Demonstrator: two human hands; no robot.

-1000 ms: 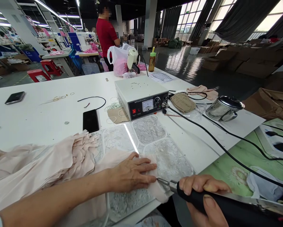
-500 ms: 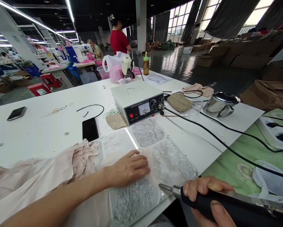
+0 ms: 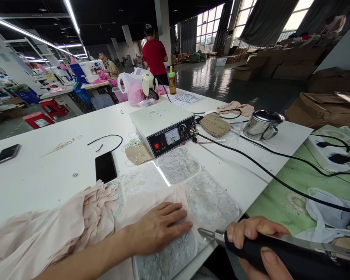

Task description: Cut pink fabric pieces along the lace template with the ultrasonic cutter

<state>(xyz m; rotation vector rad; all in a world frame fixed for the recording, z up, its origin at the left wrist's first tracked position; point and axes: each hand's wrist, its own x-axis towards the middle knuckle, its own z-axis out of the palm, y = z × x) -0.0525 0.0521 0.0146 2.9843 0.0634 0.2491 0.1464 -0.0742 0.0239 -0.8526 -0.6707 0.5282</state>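
My left hand lies flat, palm down and fingers stretched, on a thin pale pink cloth. Beneath the cloth is a glossy mat with a grey marbled pattern. More of the cloth, a ruffled bundle, is heaped at the left beside my forearm. My right hand is closed round the black handle of a handheld ultrasonic cutter. Its pointed metal tip is at the mat's right front edge, a short way right of my left fingertips. Whether the tip touches the mat I cannot tell.
A control box with a dial stands behind the mat; its black cable runs to the right. Around it are a phone, scissors, a steel mug and paper patterns. A person in red stands beyond the table.
My left hand has shifted slightly toward me and right, fingers spread more. The view has turned a little to the right. The cutter stays in my right hand in nearly the same place.
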